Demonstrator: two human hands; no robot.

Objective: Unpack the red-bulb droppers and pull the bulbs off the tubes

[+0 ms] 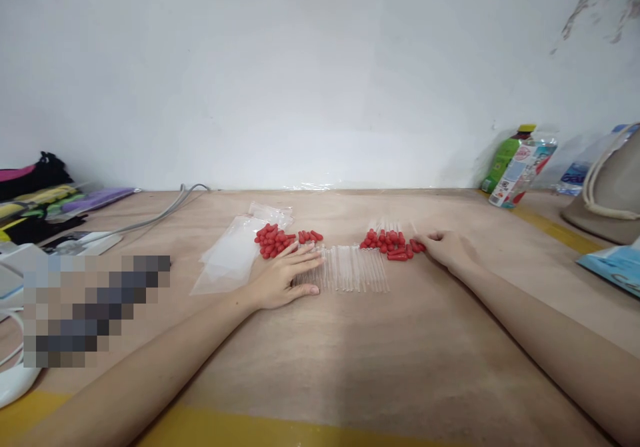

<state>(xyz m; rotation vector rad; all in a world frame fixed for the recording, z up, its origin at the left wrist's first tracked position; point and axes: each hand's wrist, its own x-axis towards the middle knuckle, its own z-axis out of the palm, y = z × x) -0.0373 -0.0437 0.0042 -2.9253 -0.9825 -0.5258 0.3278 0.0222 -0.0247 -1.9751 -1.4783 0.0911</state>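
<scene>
My left hand point(285, 277) lies with its fingers spread over the left end of a row of thin clear tubes point(353, 270). Just behind it is a heap of red rubber bulbs point(273, 239), with a few more bulbs point(311, 235) to its right. On the right, clear tubes with red bulbs on their ends, like droppers point(384, 239), lie in a group. At that group's right edge, my right hand point(443, 247) is closed in a pinch on a dropper point(416, 243) with a red bulb; its fingertips partly cover it.
Clear plastic bags point(227, 257) lie left of the bulbs. A grey cable point(165, 213) runs across the back left. Drink bottles point(523, 167) lean by the wall at right, near a beige bag point(610, 190) and a blue packet point(615, 267). Packaged items point(37, 193) are piled at far left.
</scene>
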